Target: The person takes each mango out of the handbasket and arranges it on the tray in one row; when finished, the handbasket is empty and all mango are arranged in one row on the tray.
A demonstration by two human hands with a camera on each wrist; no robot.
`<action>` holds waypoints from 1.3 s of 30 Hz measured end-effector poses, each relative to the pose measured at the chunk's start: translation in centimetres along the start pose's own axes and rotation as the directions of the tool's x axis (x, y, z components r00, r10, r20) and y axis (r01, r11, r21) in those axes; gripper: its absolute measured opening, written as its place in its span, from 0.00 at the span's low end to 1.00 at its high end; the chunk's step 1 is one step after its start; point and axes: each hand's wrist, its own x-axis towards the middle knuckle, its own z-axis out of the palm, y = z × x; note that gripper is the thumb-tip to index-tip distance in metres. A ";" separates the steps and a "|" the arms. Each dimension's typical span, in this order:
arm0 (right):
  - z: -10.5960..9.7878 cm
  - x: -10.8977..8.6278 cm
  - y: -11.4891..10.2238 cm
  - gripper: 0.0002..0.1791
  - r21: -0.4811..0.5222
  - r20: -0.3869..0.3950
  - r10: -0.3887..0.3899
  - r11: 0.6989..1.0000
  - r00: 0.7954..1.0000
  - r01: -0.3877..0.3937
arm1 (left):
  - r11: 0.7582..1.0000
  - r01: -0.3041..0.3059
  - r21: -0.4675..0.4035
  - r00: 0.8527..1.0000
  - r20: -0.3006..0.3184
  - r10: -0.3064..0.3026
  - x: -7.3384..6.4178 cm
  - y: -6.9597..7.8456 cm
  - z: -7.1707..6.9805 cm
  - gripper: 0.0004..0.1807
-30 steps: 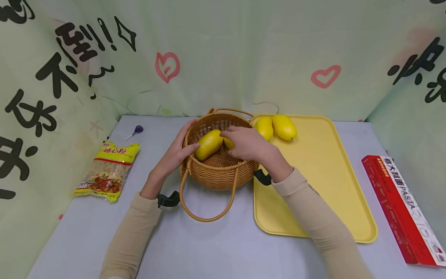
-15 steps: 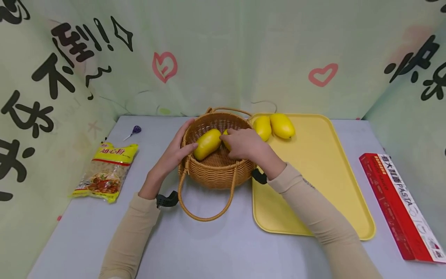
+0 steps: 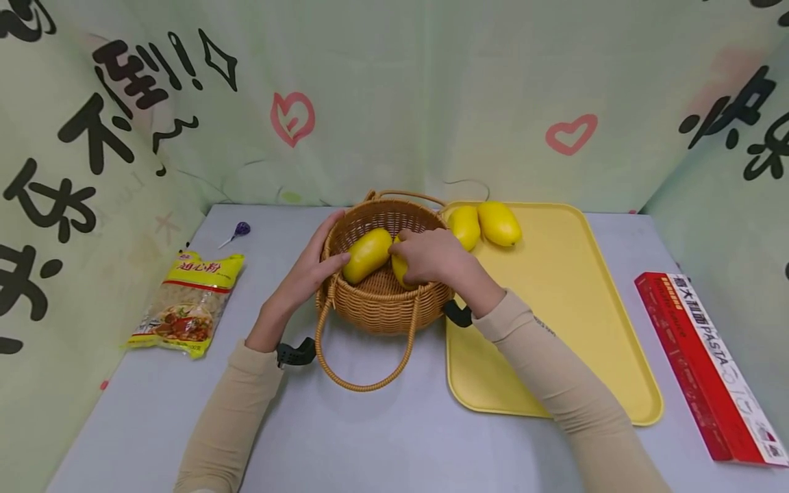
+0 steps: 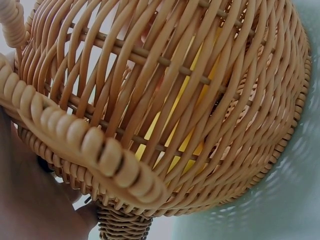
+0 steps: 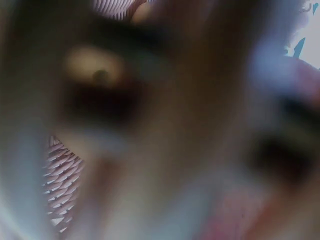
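Note:
A wicker basket (image 3: 376,311) stands mid-table, its front handle (image 3: 364,388) folded down onto the tabletop. My left hand (image 3: 311,270) grips its left rim, thumb over the edge. Inside, on the left, lies a yellow mango (image 3: 368,256) near that thumb. My right hand (image 3: 431,255) reaches over the right rim and holds a second mango (image 3: 399,269), mostly covered by the fingers. In the left wrist view the wicker side (image 4: 240,115) fills the frame, with yellow showing through the gaps. The right wrist view is mostly blurred, with some wicker weave (image 5: 62,180) at its edge.
Two more mangoes, one (image 3: 464,227) beside the basket and one (image 3: 501,223) to its right, lie at the back of a yellow tray (image 3: 555,329). A pasta bag (image 3: 188,301) and a lollipop (image 3: 243,229) lie left; a red pasta box (image 3: 709,370) lies right.
The mango under my right hand has shifted slightly toward the basket's front and shows more below the fingers. My left hand stays on the rim. The head view has shifted a little.

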 end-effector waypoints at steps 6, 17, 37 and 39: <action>-0.1 0.1 0.0 0.25 0.058 -0.009 -0.089 0.994 0.996 0.089 | 1.000 0.012 -0.003 1.000 0.006 -0.012 -0.4 1.5 0.1 0.43; 0.1 0.6 0.1 0.18 0.097 0.008 -0.087 0.992 0.996 0.086 | 1.000 0.008 0.000 1.000 0.008 -0.008 -1.2 3.7 0.1 0.43; -0.4 0.5 0.0 0.37 0.104 0.269 -0.023 0.995 0.963 -0.005 | 1.000 -0.021 0.013 1.000 -0.006 0.022 -0.1 0.1 0.0 0.42; -0.4 0.5 0.1 0.35 0.095 0.259 -0.035 0.995 0.965 0.010 | 1.000 -0.026 0.012 1.000 -0.006 0.026 -0.2 0.1 0.1 0.41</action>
